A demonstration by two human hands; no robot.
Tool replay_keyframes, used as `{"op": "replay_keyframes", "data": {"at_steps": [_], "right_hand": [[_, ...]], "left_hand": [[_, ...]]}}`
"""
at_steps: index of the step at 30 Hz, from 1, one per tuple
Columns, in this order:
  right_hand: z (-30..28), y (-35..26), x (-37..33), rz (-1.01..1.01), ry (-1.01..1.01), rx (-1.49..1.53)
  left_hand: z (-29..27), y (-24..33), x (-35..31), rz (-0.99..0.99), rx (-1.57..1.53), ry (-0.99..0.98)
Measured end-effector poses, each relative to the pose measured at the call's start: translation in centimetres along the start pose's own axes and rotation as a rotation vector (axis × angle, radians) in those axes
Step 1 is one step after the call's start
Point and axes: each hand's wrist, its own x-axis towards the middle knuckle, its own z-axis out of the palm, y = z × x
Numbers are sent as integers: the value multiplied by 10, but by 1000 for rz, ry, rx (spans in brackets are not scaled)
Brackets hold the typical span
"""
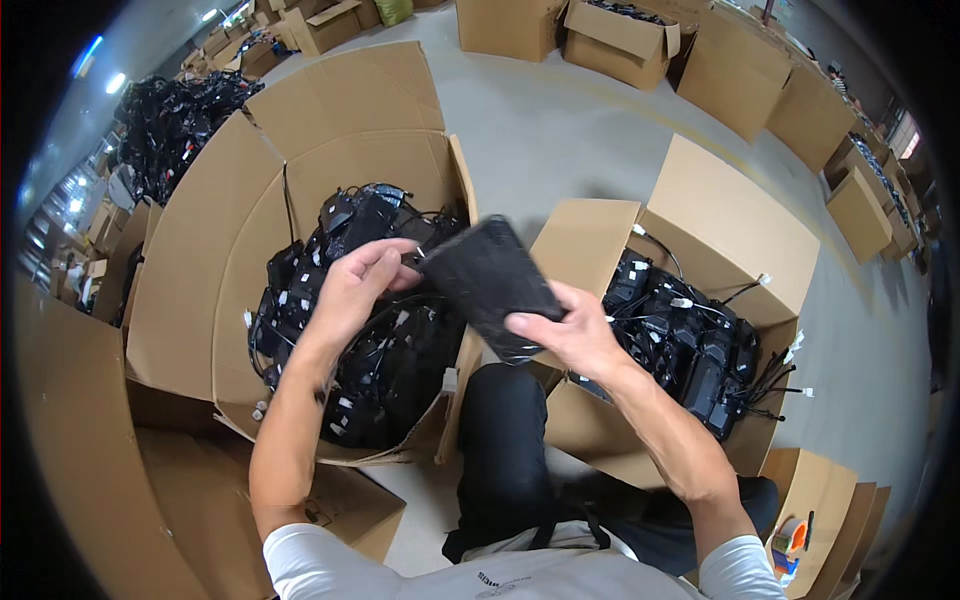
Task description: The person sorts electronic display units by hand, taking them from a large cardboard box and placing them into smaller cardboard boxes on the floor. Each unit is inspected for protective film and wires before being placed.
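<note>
Head view — two hands (350, 285) (565, 335), one black part (490, 280)

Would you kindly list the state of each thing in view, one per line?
Black pad: held up between both hands, tilted.
Left hand: grip closed on the pad's upper left corner.
Right hand: grip closed on the pad's lower edge.
Left box: open, flaps up, full of black devices with cables.
Right box: open, partly filled with the same devices.
</note>
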Motion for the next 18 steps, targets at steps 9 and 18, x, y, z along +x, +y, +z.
{"op": "replay_keyframes", "data": {"at_steps": [9,18], "right_hand": [[-67,33,-74,-86,397,291],[-100,-14,-112,-163,690,-45]], "left_hand": [[21,-100,-51,-821,-188,119],[-30,-78,-80,-449,88,195]]}}
